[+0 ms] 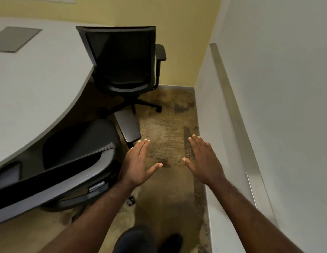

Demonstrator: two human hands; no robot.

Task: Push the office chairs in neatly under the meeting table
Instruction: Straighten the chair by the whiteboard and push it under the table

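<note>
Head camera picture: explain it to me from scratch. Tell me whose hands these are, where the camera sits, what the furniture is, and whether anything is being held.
There is no machine here. A person wears one wide-angle camera on the head, and it looks forward and down, so you see their own arms reaching out from the bottom of the picture. The left hand and the right hand are both open, fingers spread, over the carpet. Neither holds or touches anything.

On the left is the pale curved meeting table, with a grey panel set in its top. Two black office chairs stand at it. The near chair is right beside the left hand, its seat partly under the table edge. The far chair stands near the yellow wall, its back towards the camera. A white wall runs along the right.
</note>
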